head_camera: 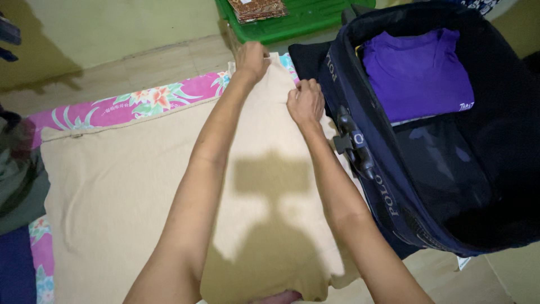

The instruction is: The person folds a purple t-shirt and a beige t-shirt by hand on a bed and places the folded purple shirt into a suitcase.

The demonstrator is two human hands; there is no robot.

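A beige cloth [124,191] lies spread flat over a pink floral mat [140,101], with a folded layer on its right side. My left hand [252,59] grips the far corner of that folded layer. My right hand [305,102] pinches the cloth's right edge a little nearer to me, beside the suitcase. Both arms stretch forward across the cloth.
An open dark blue suitcase [388,186] stands at the right, with a folded purple shirt [416,73] inside. A green plastic crate [304,19] holding a brown patterned cloth [257,8] sits at the back. Dark clothing [19,169] lies at the left edge.
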